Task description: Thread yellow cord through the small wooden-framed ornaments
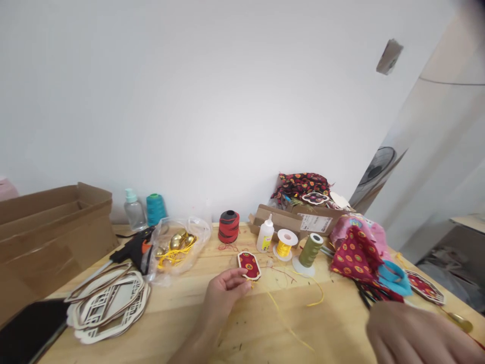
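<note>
While the left hand (223,296) pinches a red cloth-covered plaque (249,266), the right hand (413,333) just hangs open near crumpled print cloth (356,255) on the desk's (322,333) right.

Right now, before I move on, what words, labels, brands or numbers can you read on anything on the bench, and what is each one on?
No text can be read clearly from this view.
White printed label on the cardboard carton: printed lines show, but they are too blurred to read.
Label on the white squeeze bottle: too small to read.
</note>
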The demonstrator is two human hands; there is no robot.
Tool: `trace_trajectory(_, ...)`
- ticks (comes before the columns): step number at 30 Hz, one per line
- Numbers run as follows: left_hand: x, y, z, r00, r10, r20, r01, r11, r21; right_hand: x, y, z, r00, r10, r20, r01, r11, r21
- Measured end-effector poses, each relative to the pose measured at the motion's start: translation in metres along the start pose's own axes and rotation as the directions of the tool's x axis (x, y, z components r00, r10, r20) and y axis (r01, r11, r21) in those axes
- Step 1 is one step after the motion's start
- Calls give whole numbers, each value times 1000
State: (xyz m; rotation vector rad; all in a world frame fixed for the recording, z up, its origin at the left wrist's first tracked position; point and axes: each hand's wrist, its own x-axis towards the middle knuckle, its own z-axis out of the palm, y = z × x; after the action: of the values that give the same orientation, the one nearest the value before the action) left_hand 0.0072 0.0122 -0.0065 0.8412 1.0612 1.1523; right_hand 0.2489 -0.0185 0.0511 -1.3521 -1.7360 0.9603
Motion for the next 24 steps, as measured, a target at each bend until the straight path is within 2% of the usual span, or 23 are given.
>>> trace_trajectory(3, -1, 1, 0, 1000, -16, 0, 16, 1000, 7, 23, -1, 20, 999, 48, 11, -46, 991, -124)
trace_trajectory(7, -1, 1, 0, 1000, -30, 4, 30, 999, 16, 47, -4, 67, 996, 77, 38, -64, 961, -269)
trace_trajectory(9, -1, 1, 0, 999, -36, 3, 36, 999, 21, 50, -4, 86, 976, 137, 170, -94, 967, -237)
trace_trajectory(11, 0, 2, 1, 999, -40, -4, 40, 999, 24, 48, -2, 98, 940, 153, 305, -119, 985, -127)
trace_trajectory(12, 0, 2, 1, 999, -38, -13, 39, 999, 27, 47, -1, 101, 936, 137, 325, -119, 990, -74)
trace_trajectory(14, 0, 1, 2, 999, -43, -21, 44, 998, 46, 45, 2, 103, 954, 100, 282, -99, 995, -17)
trace_trajectory(17, 1, -2, 1, 999, -42, 13, 41, 996, 86, 45, 7, 100, 969, 101, 224, -96, 995, -30)
trace_trajectory(21, 0, -4, 0, 998, -56, 40, 50, 989, 138, 44, 9, 98, 950, 139, 279, -132, 990, -43)
trace_trajectory(24, -2, -3, 1, 999, -35, 32, 30, 992, 123, 42, 6, 100, 913, 204, 353, -246, 966, 76)
